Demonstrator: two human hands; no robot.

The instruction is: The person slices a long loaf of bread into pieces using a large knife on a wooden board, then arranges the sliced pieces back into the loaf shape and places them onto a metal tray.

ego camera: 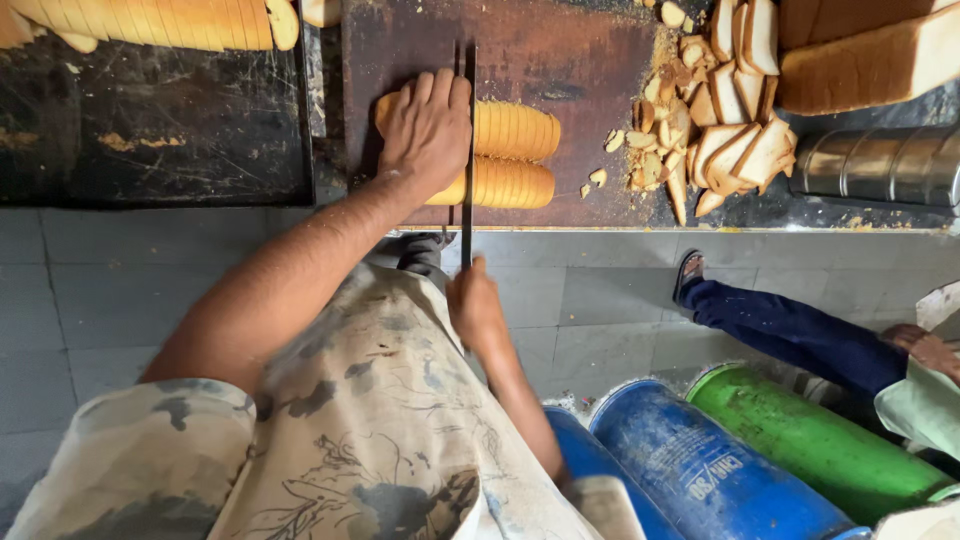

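My left hand (428,128) lies flat on two long yellow-brown bread loaves (515,155) lying side by side on a dark, worn cutting board (560,60). The part of the loaves right of my hand is cut into thin slices. My right hand (474,303) grips the handle of a long thin knife (467,150), whose blade runs up across the loaves just beside my left fingers.
Cut slices and crumbs (715,130) pile at the board's right, with whole loaves (870,60) behind and a steel container (880,165) beside them. More sliced bread (150,22) lies top left. Another person's leg (790,330) and blue (700,470) and green (810,435) drums stand on the tiled floor.
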